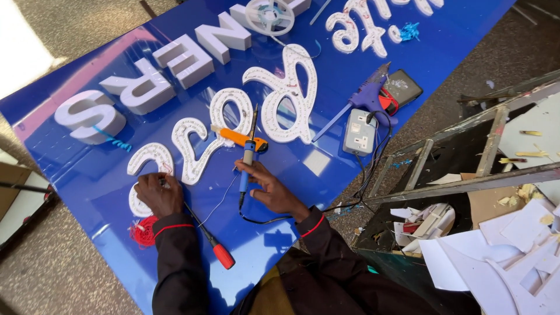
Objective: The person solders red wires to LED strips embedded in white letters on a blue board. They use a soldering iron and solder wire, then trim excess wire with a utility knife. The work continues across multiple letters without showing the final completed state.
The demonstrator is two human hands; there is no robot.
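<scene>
A large blue sign panel [326,70] lies flat with white block letters [146,81] and white script letters [280,93] studded with small lights. My left hand [158,192] presses on the lowest script letter [146,160], fingers closed on something small that I cannot make out. My right hand [269,188] grips a blue-handled soldering iron [248,154], its tip pointing away over the script letters. A red-handled screwdriver [213,245] lies under my left forearm. A bundle of red wire [143,232] sits by my left wrist.
An orange-handled cutter [239,138], a purple glue gun [364,99], a grey socket block [360,132] with black cables and a dark case [402,87] rest on the panel. A metal frame [466,175] and white scrap sheets [501,251] stand at the right. A tape reel [269,16] lies at the top.
</scene>
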